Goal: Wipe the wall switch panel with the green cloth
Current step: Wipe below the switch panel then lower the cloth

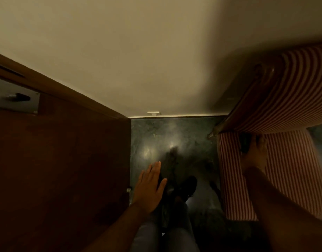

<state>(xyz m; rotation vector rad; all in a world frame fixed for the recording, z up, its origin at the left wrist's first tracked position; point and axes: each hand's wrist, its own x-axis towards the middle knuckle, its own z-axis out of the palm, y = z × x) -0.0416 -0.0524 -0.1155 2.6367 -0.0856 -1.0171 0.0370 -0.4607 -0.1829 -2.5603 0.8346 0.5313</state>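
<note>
Switch panel and green cloth cannot be seen: only a bare beige wall (138,51), a wooden door (56,151) and a dark floor (165,139) are shown. The left hand (150,186) is held flat, open and empty. The right hand (254,151), blurred, is pressed against striped fabric (292,106); its grip cannot be told. The cloth should be found first, then the panel located.

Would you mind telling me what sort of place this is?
Probably a dim room in a home: a wooden door on the left, a polished stone floor, and a red striped curtain by a plain wall.
</note>
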